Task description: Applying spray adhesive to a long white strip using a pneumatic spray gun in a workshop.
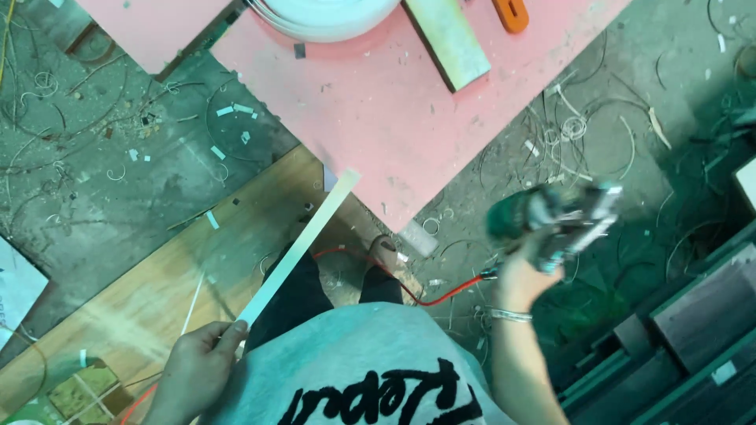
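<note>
**Strip and power tool held apart over a littered floor**

Risk sits mostly with the red cord (429, 295) that trails from the green and grey hand-held power tool (551, 219). It loops across the person's black trouser legs and past the shoe (387, 253) before reaching the tool, so a step or a swing of the arm could, in my judgement, snag it and jerk the tool. The tool shows blurred, so its exact shape and working end cannot be told. Curls of shaving and white offcuts lie all over the grey-green floor (118, 197), which looks like poor footing.

The long, thin, pale edging strip (303, 244) is a second worry. It is gripped only at its near end, and its far tip lies at the corner of the pink board worktop (394, 118), beside a wooden plank (157, 291). Held so far from that tip, it could bend or slip off the corner.

The left hand (197, 366) sits low and close to the body, its fingers (230, 334) pinched on the strip's near end, thumb on top. The right hand (520, 275) is raised out to the side, wrist bent back, with a bracelet on it, fingers clenched around the tool's grip. The two hands are well apart, the tool clear of the strip.
</note>
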